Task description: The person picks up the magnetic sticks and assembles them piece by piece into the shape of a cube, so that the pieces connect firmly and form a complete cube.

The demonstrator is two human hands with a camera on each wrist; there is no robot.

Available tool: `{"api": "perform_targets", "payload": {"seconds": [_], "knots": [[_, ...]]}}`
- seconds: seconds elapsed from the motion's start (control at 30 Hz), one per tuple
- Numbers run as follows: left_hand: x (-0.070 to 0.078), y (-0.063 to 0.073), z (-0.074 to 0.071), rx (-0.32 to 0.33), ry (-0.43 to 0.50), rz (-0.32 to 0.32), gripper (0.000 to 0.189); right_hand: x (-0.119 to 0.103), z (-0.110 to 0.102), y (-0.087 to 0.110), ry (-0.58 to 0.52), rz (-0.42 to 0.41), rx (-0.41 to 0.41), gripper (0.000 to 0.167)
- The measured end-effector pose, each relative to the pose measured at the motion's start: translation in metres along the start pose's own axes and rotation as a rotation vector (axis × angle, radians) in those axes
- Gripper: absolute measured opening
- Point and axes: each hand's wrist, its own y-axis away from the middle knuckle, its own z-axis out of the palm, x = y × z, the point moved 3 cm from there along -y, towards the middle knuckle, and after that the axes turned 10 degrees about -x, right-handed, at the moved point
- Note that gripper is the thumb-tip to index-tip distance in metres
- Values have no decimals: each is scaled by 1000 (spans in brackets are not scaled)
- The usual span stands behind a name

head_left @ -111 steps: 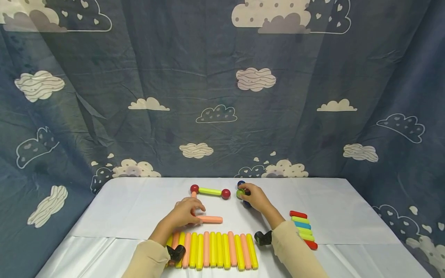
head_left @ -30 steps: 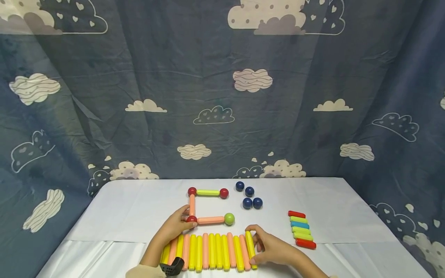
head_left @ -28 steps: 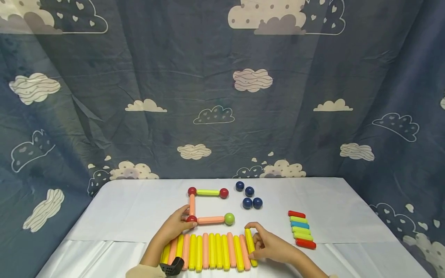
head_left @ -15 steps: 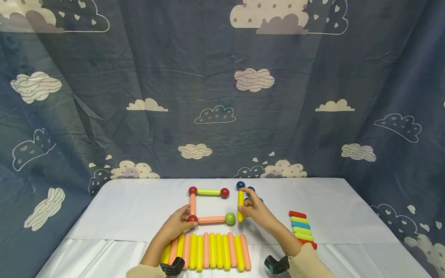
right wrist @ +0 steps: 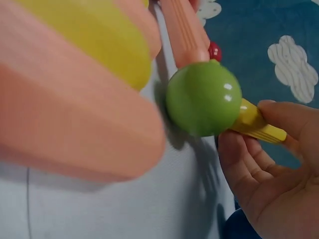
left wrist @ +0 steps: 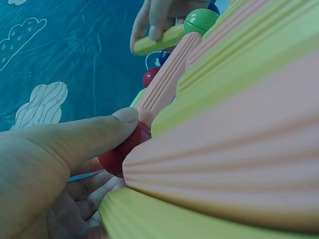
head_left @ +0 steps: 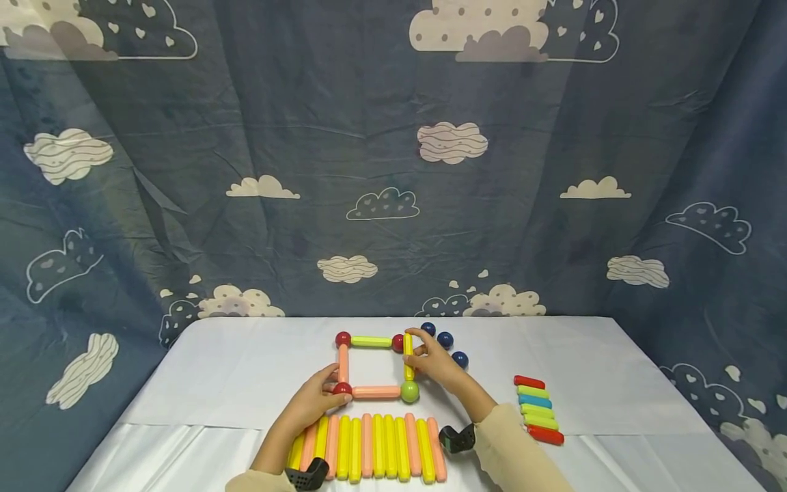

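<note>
A frame of rods and balls lies on the white table. My left hand (head_left: pixel 312 398) grips the red ball (left wrist: pixel 119 154) at its near left corner, thumb on top and fingers behind. From it a pink rod (head_left: pixel 377 392) runs right to a green ball (right wrist: pixel 203 98), and another pink rod (head_left: pixel 343 364) goes back to a second red ball (head_left: pixel 343 339). A lime rod (head_left: pixel 371 342) joins that one to a third red ball (head_left: pixel 397 343). My right hand (head_left: pixel 438 361) pinches a yellow rod (right wrist: pixel 256 124); its near end meets the green ball, its far end lies beside the third red ball.
Yellow and pink rods (head_left: pixel 379 446) stand in a close row in front of the frame. Several blue balls (head_left: pixel 445 339) lie behind and right of my right hand. Short red, lime and blue rods (head_left: pixel 535 402) form a column at the right. A patterned curtain (head_left: pixel 393 157) hangs behind the table.
My right hand set the green ball on the near pink rod, took the rightmost yellow rod from the row and brought it left to the green ball. My left hand shifted to the near red ball.
</note>
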Motion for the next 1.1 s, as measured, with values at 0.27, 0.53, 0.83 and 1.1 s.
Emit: {"api": "perform_targets", "payload": {"seconds": [0.27,0.53,0.83,1.1], "knots": [[-1,0,0,0,9,5,75,5,3,-6,-47,67,-63,70],[-1,0,0,-2,8,13,74,5,5,-11,-100,154,-64,76],[-3,-2,0,-24,14,5,74,8,5,-14,-116,157,-15,78],[-1,-1,0,-35,-9,-21,74,9,5,-15,-50,168,34,78]]}}
